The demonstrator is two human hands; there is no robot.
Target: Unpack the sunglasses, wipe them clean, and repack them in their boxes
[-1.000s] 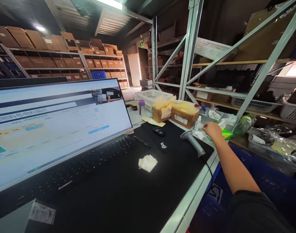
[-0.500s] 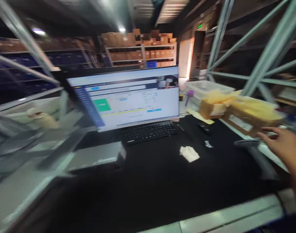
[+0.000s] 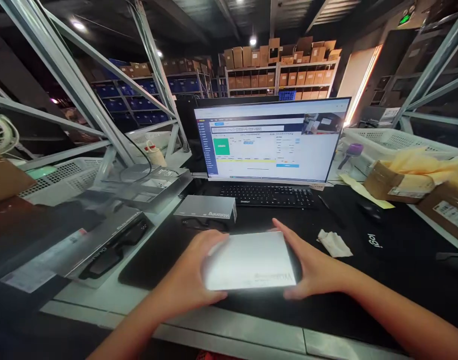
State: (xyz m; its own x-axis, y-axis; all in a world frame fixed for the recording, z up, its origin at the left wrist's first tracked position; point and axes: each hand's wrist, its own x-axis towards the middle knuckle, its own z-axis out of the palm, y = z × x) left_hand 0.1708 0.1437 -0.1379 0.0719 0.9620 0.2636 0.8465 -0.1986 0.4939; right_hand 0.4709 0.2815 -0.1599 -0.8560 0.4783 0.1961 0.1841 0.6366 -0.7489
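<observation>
Between my two hands is a pale, shiny flat box (image 3: 250,260), with faint lettering along its near edge. My left hand (image 3: 195,267) grips its left end, thumb and fingers on opposite edges. At the other end my right hand (image 3: 307,265) grips it the same way, fingers along the far corner and thumb near the front corner. The box is above the black desk mat (image 3: 157,260). Just behind it lies a similar grey box (image 3: 206,207) with printed lettering and dark glasses pictured on its side.
A monitor (image 3: 266,145) stands behind a black keyboard (image 3: 266,195). On the right are a crumpled tissue (image 3: 334,243), a mouse (image 3: 371,211) and an open carton (image 3: 388,185) with yellow packing. More grey boxes (image 3: 112,245) lie at the left beside the metal frame.
The view has swung right to left. My right hand has come from the scanner at the right to the middle. My left hand has entered view, and both now hold a pale box.
</observation>
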